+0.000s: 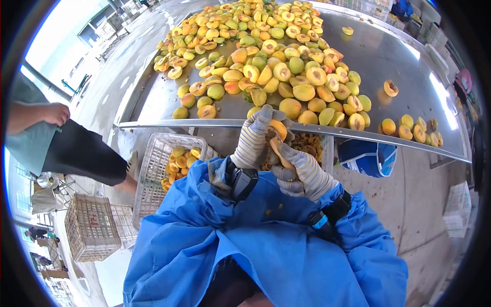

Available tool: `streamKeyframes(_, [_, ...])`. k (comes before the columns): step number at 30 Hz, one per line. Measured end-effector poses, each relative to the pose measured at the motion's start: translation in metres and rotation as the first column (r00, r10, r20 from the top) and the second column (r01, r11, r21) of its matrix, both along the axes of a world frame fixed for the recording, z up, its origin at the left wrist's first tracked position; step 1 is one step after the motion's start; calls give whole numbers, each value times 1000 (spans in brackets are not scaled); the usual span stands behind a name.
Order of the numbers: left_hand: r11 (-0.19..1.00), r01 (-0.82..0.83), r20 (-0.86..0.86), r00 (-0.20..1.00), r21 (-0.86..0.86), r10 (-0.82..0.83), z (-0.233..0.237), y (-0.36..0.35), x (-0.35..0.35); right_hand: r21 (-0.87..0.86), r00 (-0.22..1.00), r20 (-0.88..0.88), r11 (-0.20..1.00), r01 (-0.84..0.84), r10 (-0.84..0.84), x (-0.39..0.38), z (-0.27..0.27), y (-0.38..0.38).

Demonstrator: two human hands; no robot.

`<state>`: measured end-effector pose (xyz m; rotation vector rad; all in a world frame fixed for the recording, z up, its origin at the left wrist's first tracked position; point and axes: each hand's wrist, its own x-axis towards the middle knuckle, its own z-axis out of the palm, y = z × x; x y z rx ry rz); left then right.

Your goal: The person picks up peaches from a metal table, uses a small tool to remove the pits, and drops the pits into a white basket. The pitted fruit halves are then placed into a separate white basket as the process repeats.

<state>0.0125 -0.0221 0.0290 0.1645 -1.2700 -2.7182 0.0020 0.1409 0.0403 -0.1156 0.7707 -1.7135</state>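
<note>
Grey concrete floor (409, 210) spreads through a bright, open-sided work area, with daylight at the upper left; across it stands a broad metal table (371, 61) with a raised rim, its near edge just beyond the wearer's hands; a loose blue garment (291, 245) covers the wearer's arms and lap; at the left stands another person (84, 153) in dark legwear, cut off by the edge of the view; a large heap of yellow-green and orange fruit (255, 46), much of it halved, covers the table's middle and far part, while a small group of pieces sits apart near the right corner; below the near edge, a white crate (156, 163) holds fruit pieces (180, 162), and a second crate (328, 153), partly hidden by the hands, holds more; a blue-and-white bag (368, 157) stands to the right of it; both hands wear striped gloves and meet above the second crate; the left hand (258, 135) has its fingers bent around an orange fruit half (279, 130), near the table's rim; the right hand (299, 171) is curled around a slim tan piece (284, 154), whose upper end reaches the fruit half; I cannot tell what that piece is.
</note>
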Motion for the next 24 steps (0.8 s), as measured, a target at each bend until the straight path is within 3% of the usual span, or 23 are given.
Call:
streamKeyframes(5, [996,-29,-6,1000,83,29,1,5,4,-46,999,-29,999,13,-15,4,-4,-2])
streamKeyframes(8, [993,-90,16,996,78,89,-7,3,-1,122,904,-425,986,110,-49,7,-6,-8])
streamKeyframes(12, [959,-158,192,975,236,113,6,-3,4,144,900,-437,987,73,-3,12,16,1])
streamKeyframes(14, [962,-164,92,985,219,147,10,-9,3,231,897,-439,971,65,44,8,35,9])
streamKeyframes(15, [972,-170,54,985,165,163,11,-17,5,212,839,-544,967,139,-1,2,32,15])
streamKeyframes(17, [974,-225,-21,974,22,225,23,-36,20,266,406,-901,936,232,155,-22,4,31])
streamKeyframes(19, [920,-376,-96,925,-112,366,18,-71,36,389,44,-917,863,323,397,-38,-9,46])
streamKeyframes(21, [812,-530,-160,848,-246,505,13,-114,63,572,-90,-741,695,435,666,-40,-19,54])
streamKeyframes(22, [751,-606,-176,795,-263,580,12,-132,78,584,-86,-736,694,421,671,-39,-18,54])
streamKeyframes(24, [549,-642,-133,706,-535,696,-5,-178,107,609,-80,-723,687,397,686,-37,-8,55])
